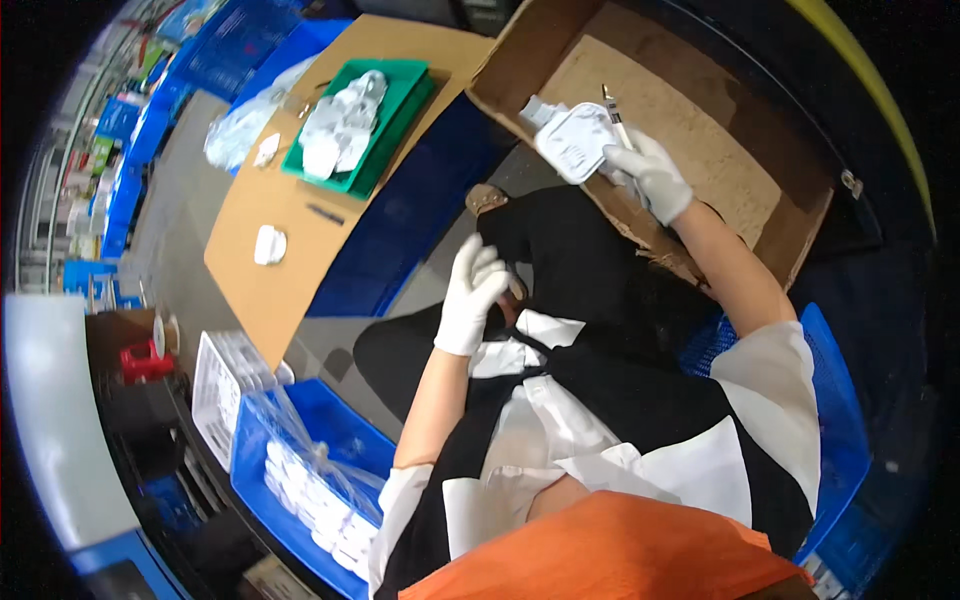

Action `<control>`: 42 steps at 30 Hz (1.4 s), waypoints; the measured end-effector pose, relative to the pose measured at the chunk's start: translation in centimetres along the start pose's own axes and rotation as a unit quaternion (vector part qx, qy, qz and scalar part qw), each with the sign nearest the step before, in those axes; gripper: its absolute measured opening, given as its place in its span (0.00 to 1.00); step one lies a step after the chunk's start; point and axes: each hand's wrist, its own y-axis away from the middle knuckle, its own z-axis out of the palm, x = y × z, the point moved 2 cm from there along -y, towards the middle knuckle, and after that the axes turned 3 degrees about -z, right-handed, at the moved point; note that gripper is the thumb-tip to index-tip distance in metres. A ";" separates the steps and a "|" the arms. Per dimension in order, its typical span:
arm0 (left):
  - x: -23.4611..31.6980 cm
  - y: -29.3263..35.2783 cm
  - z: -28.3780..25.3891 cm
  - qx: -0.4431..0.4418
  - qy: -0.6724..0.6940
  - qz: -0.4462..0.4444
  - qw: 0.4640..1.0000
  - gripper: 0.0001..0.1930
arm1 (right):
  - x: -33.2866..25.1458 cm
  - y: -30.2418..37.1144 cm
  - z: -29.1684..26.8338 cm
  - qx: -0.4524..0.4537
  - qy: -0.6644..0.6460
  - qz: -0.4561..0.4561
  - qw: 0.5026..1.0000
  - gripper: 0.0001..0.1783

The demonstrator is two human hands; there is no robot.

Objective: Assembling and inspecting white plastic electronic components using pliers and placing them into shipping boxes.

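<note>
My right hand (pixel 650 178), in a white glove, is up over the near edge of an open cardboard box (pixel 700 130). It grips a slim craft knife (pixel 617 118) whose dark tip points away from me. Beside those fingers is a flat white plastic part (pixel 573 143) with rounded corners and a tab on its left; the same hand seems to hold it, but the grip underneath is hidden. My left hand (pixel 470 296), also white-gloved, hovers above my lap with loosely bent, parted fingers and nothing visible in it.
Left of the box, a brown tabletop (pixel 275 215) carries a green tray (pixel 378 160) of white bagged pieces (pixel 345 125), a small white part (pixel 270 245) and a dark pen-like tool (pixel 326 214). Lower left, a blue bin (pixel 250 455) holds rows of white parts (pixel 315 505) beside a white crate (pixel 215 385).
</note>
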 end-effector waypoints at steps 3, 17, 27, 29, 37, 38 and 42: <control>3.6 2.8 1.5 0.007 -0.170 0.190 0.967 0.68 | -3.6 4.3 7.4 -0.113 -0.092 0.088 0.985 0.27; 8.7 12.3 0.1 0.101 -0.144 0.403 0.898 0.73 | -8.5 11.7 17.7 -0.432 -0.077 0.165 0.883 0.32; 9.1 12.8 -0.2 0.049 0.058 0.301 0.950 0.78 | -12.0 11.0 15.8 -0.333 0.512 -0.362 0.704 0.27; 8.8 12.6 -0.3 0.047 0.082 0.288 0.953 0.79 | -12.1 11.2 15.9 -0.341 0.552 -0.352 0.675 0.25; 8.7 12.5 -0.9 0.017 -0.058 0.389 0.919 0.78 | -12.7 11.6 17.1 -0.361 0.611 -0.349 0.612 0.19; 8.7 12.6 -0.8 0.018 -0.058 0.388 0.920 0.78 | -12.5 11.5 17.3 -0.359 0.614 -0.338 0.616 0.19; 8.6 12.8 -0.4 0.033 -0.039 0.360 0.931 0.78 | -12.4 11.4 17.7 -0.362 0.631 -0.323 0.606 0.19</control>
